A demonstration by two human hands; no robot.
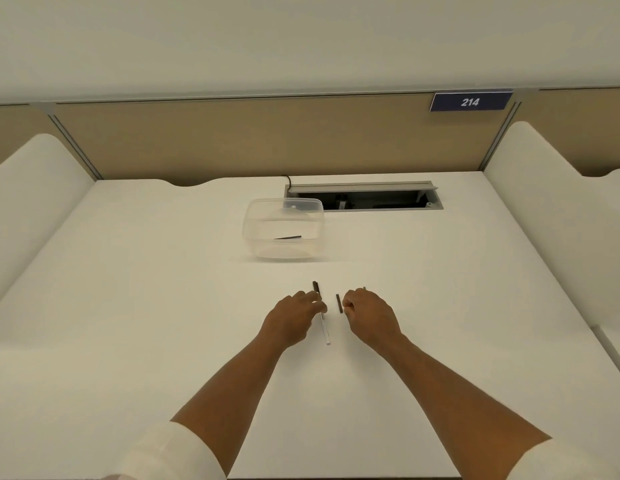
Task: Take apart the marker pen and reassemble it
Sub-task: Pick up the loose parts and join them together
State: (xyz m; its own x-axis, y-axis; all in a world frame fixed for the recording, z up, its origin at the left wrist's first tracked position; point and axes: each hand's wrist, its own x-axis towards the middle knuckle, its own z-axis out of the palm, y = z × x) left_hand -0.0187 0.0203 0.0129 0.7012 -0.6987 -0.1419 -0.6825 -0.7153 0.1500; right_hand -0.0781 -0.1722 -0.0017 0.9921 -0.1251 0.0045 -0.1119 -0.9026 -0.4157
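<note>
The marker pen (323, 320) lies about midway between the left and right edges of the white tabletop (128, 306), somewhat nearer the front edge than the back, and it is already in pieces. The left hand (294, 315) has its fingertips closed around the pen's long body, a pale barrel with a dark end pointing toward the back edge; the barrel looks to rest on or just above the surface, though which cannot be told. Just beside it, the right hand (369, 313) pinches a short dark piece (339, 304), probably the cap, between thumb and forefinger, with the other fingers curled in. The two parts are near one another but apart, roughly parallel. Farther back, toward the middle of the rear edge, stands a clear plastic container (284, 230) with a thin dark stick (287, 238) lying inside it; whether that is another part of this pen or a separate item cannot be told. Behind the container an open cable tray (364, 199) is set into the tabletop. As a judgement, the taking apart seems at least begun, with the cap off, and the pen is not yet whole, so either more stripping or the refitting of the cap onto the barrel remains.
</note>
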